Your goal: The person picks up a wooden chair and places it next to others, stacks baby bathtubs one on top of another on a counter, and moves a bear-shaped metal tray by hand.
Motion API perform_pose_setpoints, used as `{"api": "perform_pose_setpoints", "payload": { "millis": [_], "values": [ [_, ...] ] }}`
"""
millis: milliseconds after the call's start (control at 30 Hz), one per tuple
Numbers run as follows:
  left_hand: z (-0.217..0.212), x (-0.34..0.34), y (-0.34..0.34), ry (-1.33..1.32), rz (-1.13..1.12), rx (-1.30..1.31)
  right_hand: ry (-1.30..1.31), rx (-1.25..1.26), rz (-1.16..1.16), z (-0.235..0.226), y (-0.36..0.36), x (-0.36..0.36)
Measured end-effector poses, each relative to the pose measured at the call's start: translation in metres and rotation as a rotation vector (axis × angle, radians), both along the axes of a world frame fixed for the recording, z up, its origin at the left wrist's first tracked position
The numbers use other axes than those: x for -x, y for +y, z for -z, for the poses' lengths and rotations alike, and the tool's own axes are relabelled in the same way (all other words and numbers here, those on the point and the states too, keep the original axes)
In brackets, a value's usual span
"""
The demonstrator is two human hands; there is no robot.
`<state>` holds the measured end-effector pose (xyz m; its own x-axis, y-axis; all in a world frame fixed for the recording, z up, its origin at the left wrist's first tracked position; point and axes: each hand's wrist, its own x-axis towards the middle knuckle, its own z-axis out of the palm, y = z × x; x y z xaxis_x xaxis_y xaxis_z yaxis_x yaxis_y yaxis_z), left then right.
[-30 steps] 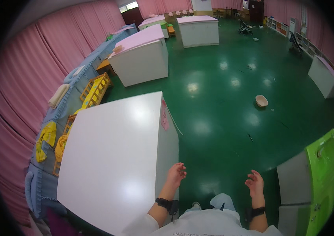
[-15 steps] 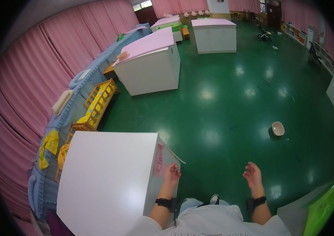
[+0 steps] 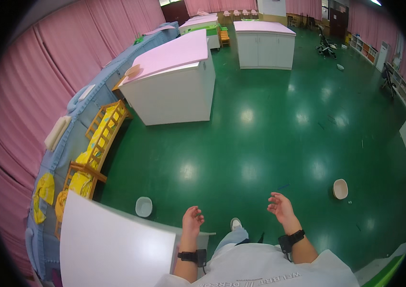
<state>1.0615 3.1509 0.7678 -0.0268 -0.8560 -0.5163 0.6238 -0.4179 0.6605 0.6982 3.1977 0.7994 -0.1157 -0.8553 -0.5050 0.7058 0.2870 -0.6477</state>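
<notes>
My left hand [image 3: 193, 220] is held out in the air with loosely bent fingers, open and holding nothing. It is nearest to the white cabinet [image 3: 117, 239] at the lower left. To the right, my right hand [image 3: 280, 207] is also raised over the green floor, fingers apart, with nothing in it. Both wrists wear a black strap with a small box. A pale blue-grey basin [image 3: 143, 206] sits on the floor beyond the cabinet's far edge. Farther right, a beige basin [image 3: 340, 189] rests on the floor, well apart from my right hand.
Ahead stands a white cabinet with a pink top [image 3: 174, 86], and another cabinet [image 3: 265, 48] is farther back. Wooden cribs with yellow bedding [image 3: 100, 136] line the left side. Strollers [image 3: 326, 47] and low shelves [image 3: 363, 48] are at the far right. Thin sticks [image 3: 284, 186] lie on the floor.
I have moved forward: the near white cabinet has slid back and lower in view, and the pale basin behind it has come into sight. Both hands stay raised and hold nothing.
</notes>
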Motion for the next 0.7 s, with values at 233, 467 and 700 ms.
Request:
{"api": "perform_pose_setpoints", "payload": {
  "millis": [233, 467, 700],
  "values": [
    [-0.041, 0.075, -0.209, -0.117, 0.198, 0.025, 0.071, 0.074, -0.002, -0.026, -0.196, 0.051],
    [0.013, 0.127, -0.406, -0.153, 0.112, 0.034, 0.131, 0.006, 0.131, 0.038, -0.384, 0.121],
    [-0.025, 0.203, -0.607, -0.130, -0.022, 0.025, 0.234, 0.111, 0.091, 0.001, -0.614, 0.191]
  ]
}}
